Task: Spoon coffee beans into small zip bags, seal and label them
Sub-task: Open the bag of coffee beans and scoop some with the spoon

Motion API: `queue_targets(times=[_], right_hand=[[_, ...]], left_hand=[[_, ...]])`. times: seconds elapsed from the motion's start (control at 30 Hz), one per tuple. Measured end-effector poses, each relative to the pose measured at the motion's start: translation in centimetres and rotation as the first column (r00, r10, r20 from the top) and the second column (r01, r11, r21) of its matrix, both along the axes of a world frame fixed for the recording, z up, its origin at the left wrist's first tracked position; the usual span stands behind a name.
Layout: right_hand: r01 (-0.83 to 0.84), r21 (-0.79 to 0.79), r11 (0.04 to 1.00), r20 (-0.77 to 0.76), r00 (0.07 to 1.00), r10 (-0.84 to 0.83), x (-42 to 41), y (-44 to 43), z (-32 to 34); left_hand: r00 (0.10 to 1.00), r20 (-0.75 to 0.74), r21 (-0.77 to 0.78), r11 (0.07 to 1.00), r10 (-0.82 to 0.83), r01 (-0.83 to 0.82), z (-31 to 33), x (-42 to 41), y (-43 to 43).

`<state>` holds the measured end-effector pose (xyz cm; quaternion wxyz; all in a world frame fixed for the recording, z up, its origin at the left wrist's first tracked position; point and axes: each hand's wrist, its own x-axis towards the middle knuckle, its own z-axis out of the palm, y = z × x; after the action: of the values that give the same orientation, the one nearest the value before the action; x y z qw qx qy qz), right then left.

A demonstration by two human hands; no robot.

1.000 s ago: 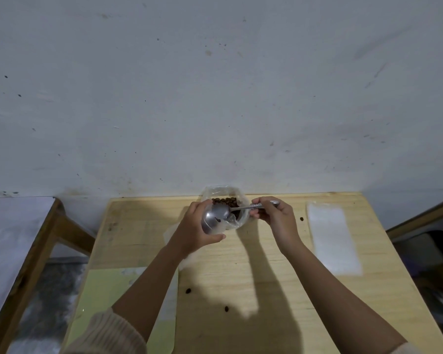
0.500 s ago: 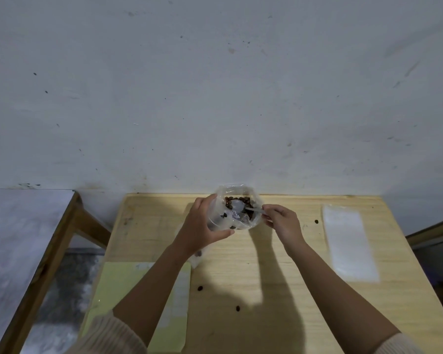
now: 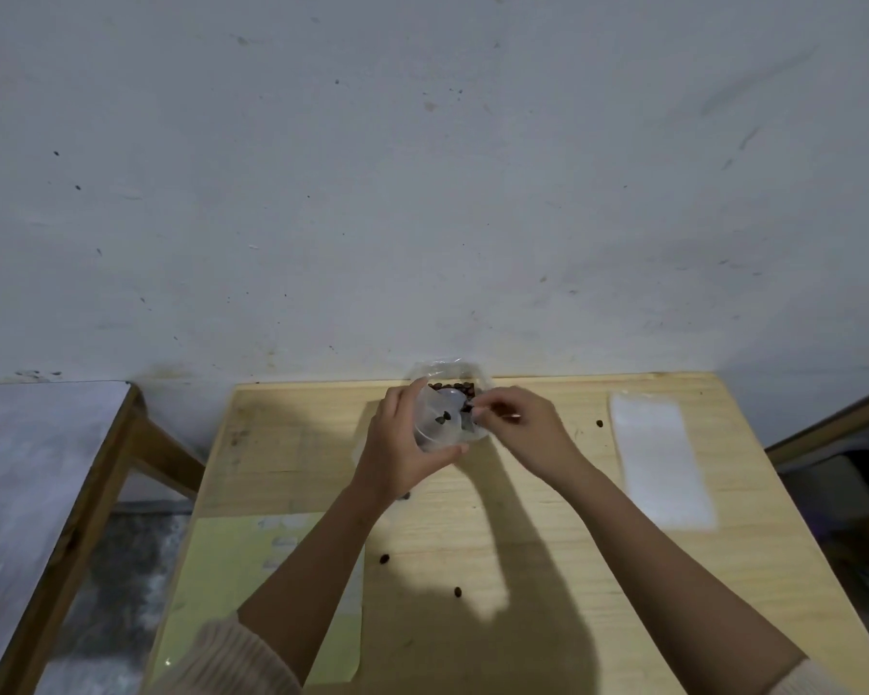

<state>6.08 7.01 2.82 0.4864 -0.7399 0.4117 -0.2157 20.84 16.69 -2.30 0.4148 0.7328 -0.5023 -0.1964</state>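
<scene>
Head view: the spoon bowl (image 3: 446, 399), bare and outside the plastic a second ago, now sits inside the clear bag (image 3: 447, 408) among the coffee beans (image 3: 455, 387). The left hand (image 3: 402, 446) is wrapped around the bag's left side. The right hand (image 3: 528, 427), just right of it, is pinched tight on the spoon handle. Stray beans (image 3: 384, 558) lie on the table (image 3: 548, 569) nearer the body.

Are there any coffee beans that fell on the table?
Yes, a few loose coffee beans lie on the bare wooden table, near the person's arms and one near the white strip.
</scene>
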Motion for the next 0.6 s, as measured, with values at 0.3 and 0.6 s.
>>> queue_targets(times=[0.3, 0.6], right_hand=[[-0.257, 0.114, 0.96, -0.289, 0.916, 0.279, 1.5, 1.1, 0.3], [0.038, -0.026, 0.999, -0.085, 0.996, -0.04, 0.0, -0.7, 1.9]], left_hand=[[0.998, 0.066, -0.072, 0.997, 0.023, -0.019, -0.6, -1.2, 0.3], [0.95, -0.307, -0.176, 0.978, 0.05, -0.109, 2.4, -0.7, 0.6]])
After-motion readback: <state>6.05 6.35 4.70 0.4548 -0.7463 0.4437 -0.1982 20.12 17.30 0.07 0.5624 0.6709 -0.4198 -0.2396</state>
